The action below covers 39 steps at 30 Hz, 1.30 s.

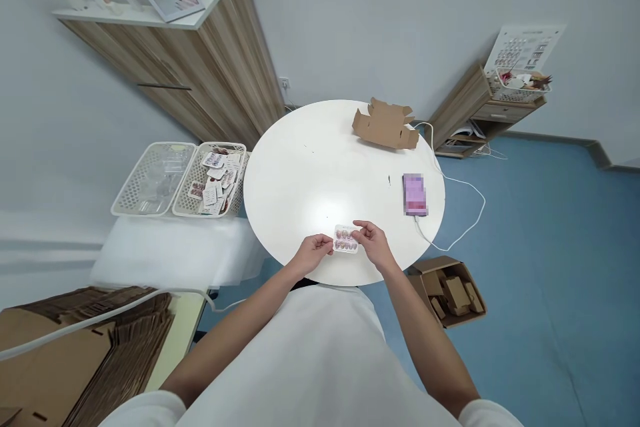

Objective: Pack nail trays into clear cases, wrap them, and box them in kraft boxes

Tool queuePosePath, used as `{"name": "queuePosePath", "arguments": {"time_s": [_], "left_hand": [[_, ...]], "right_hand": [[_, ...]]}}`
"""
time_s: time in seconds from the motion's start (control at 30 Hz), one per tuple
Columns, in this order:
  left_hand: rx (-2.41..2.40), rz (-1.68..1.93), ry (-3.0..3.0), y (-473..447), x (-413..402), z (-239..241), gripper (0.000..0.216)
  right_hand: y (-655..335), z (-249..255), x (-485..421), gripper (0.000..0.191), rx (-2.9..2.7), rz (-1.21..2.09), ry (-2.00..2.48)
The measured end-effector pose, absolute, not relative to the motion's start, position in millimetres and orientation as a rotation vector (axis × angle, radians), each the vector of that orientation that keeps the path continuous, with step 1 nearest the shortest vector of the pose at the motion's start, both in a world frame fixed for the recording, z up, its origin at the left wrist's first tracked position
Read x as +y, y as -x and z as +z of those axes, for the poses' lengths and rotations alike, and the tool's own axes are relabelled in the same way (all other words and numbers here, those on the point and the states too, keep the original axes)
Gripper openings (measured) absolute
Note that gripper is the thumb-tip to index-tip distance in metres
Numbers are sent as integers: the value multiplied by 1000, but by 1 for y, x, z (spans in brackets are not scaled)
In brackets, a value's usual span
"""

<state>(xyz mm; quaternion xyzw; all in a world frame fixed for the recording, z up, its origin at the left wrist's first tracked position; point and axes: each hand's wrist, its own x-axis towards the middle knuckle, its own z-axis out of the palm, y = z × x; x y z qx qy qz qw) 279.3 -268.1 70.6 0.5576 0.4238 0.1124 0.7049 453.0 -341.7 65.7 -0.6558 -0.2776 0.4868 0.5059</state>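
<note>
Between my hands, over the near part of the round white table [290, 173], is a small tray of press-on nails [345, 245], with two rows of pinkish, patterned nails. My left hand [314, 253] pinches its left edge between thumb and fingers. At the upper right corner, my right hand [373, 241] grips it with the thumb over the front and the index finger stretched along the top. An unfolded brown cardboard box [385, 125] lies at the table's far side. To the right rests a phone [415, 195] with a purple screen, joined to a white cable.
Left of the table stand a basket of nail cards [213, 180] and a basket of clear plastic pieces [155, 177]. Flat cardboard [60, 360] is stacked lower left. On the floor at right sits a carton of small boxes [450, 290]. A white cable [465, 181] loops past the table's edge.
</note>
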Motion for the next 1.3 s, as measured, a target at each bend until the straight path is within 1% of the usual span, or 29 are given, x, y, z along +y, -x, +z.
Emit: {"name": "queuePosePath", "arguments": {"time_s": [0.17,0.33,0.47,0.67,0.77,0.9,0.97,1.13,1.23,1.3], "left_hand": [[938,325,-1295,-273,-268,68,21],[918,318,-1395,-266,-261,75,22],[897,322,-1428,-267,-260,80,21],[840,370,-1445,-271,-268,71,26],[791,392,-1531,-272,-267,70,41],[682,347,-1781,-276,-260,78,79],[643,284,-1910,-280,-257,82,86],[639,212,-2063,-289,-255,82,69],[645,209,-2067,-290,-257,81,65],[642,218,-2074,-290,-257,81,65]], "right_hand": [[-438,69,-348,48,-655,1078,1603],[-429,74,-366,61,-816,1109,1546],[-430,78,-376,69,-945,1136,1592],[-440,75,-379,68,-942,1149,1575],[-446,69,-379,68,-940,1155,1559],[-454,66,-378,69,-978,1168,1536],[-458,67,-378,69,-1017,1176,1531],[-464,62,-381,67,-1071,1205,1525],[-465,58,-380,65,-1093,1214,1536],[-467,64,-377,64,-1132,1206,1562]]}}
